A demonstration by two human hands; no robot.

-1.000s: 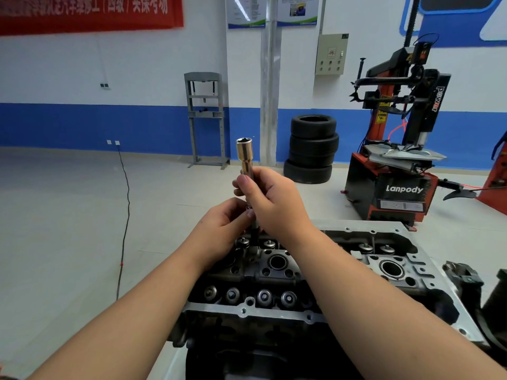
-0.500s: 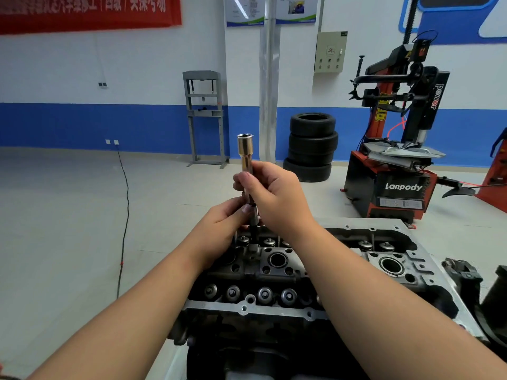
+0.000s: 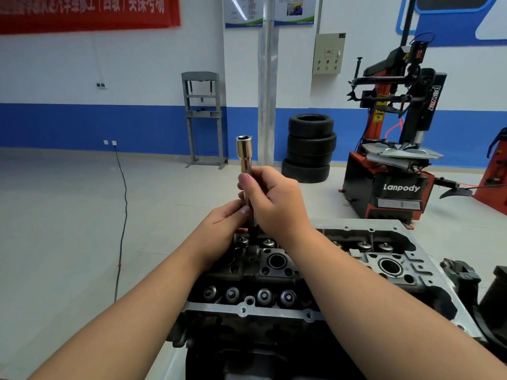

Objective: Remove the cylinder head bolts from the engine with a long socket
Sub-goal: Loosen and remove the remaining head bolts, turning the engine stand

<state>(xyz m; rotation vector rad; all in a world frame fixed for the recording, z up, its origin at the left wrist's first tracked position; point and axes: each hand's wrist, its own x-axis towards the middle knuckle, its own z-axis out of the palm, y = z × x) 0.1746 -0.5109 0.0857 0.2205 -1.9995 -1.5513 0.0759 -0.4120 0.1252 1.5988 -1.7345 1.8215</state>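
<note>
Long socket [image 3: 245, 157] upright, open end up, gripped by right hand [image 3: 274, 201], left hand [image 3: 219, 229] pinching

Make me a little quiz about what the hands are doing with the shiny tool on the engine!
1. True or false: the long socket stands upright above the cylinder head.
2. Which hand has its grip higher up on the tool?
A. the right hand
B. the left hand
C. neither hand touches it
3. Fill in the missing word: behind the engine, black ______ sit stacked by the blue and white wall.

Key
1. True. Its open end points up, and its lower end goes down toward the head.
2. A. The right hand is above; the left hand holds lower, near the head.
3. tyres
</note>
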